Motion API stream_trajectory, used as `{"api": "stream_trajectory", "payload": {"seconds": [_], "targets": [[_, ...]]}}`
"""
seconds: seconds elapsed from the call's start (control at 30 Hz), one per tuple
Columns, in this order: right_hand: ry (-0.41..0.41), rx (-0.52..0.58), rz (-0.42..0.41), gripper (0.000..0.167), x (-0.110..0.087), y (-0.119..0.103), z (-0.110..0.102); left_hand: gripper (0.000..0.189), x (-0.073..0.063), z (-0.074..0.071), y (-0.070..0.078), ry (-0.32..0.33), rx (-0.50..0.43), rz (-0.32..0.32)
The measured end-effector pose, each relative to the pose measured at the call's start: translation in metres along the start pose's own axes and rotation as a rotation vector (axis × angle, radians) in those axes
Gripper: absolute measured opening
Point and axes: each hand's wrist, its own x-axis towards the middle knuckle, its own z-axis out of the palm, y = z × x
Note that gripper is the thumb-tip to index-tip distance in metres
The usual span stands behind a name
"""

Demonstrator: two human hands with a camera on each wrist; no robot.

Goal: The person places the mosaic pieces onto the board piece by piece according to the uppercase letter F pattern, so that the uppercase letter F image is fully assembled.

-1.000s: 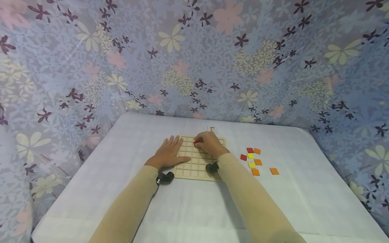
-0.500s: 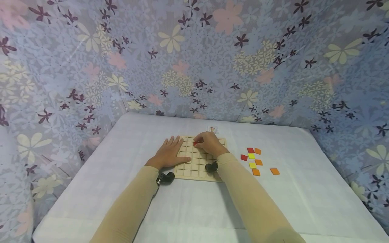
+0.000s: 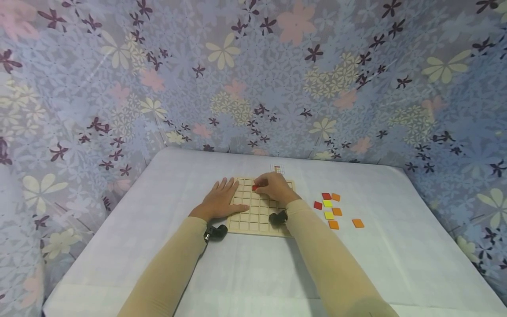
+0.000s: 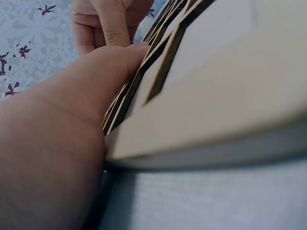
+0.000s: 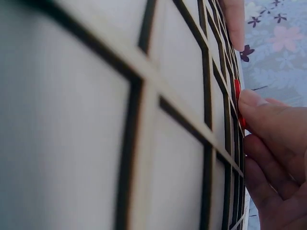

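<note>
My right hand (image 3: 275,187) pinches a red tile (image 3: 255,188) toward the far side of the compartmented board (image 3: 253,217), seated or not I can't tell; my left hand (image 3: 218,200) spreads over its left edge; loose tiles (image 3: 336,211) lie rightward

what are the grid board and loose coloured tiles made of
The grid board looks like matte light wood: pale tan ribs with dark, perhaps laser-cut edges. The loose tiles seem smooth, perhaps painted wood or plastic; their flat, even colour leaves it open.
</note>
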Motion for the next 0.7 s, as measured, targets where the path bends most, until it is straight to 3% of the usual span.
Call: {"api": "stream_trajectory", "payload": {"seconds": [0.7], "targets": [[-0.004, 0.050, 0.023, 0.028, -0.0048, 0.0046, 0.0002, 0.113, 0.0016, 0.0024, -0.0027, -0.005, 0.005, -0.014]]}}
